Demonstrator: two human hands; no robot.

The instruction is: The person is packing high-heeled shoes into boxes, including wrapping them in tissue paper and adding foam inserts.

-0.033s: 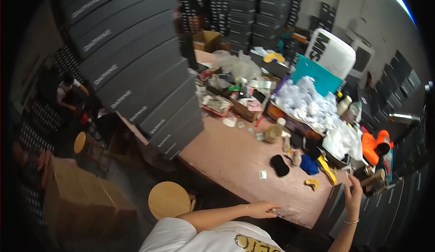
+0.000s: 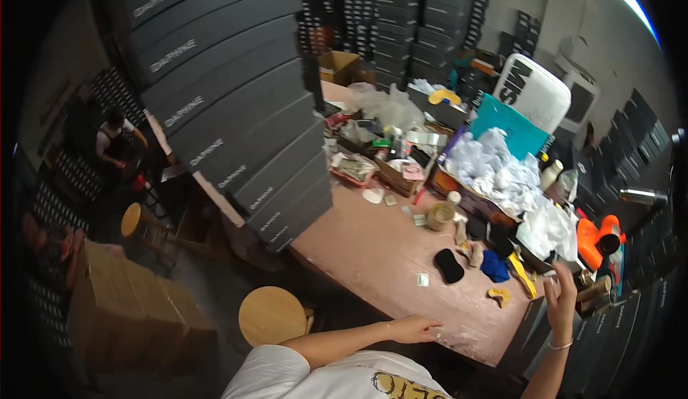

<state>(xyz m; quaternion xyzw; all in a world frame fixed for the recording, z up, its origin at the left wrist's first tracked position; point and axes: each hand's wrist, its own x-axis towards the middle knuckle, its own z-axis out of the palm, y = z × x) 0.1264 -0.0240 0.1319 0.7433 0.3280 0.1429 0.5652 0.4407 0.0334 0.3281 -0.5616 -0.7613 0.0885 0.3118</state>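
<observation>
Nothing has moved since the earlier frame; both your hands sit as they did. Low in the frame's centre, your left hand (image 2: 417, 327) rests flat, fingers loosely spread, on the near edge of the reddish table (image 2: 358, 248), holding nothing. Further right lie a black pad (image 2: 449, 265), a blue cloth (image 2: 494, 266) and a yellow piece (image 2: 499, 296). At lower right, your right hand (image 2: 561, 300) is raised, fingers open, empty.
</observation>
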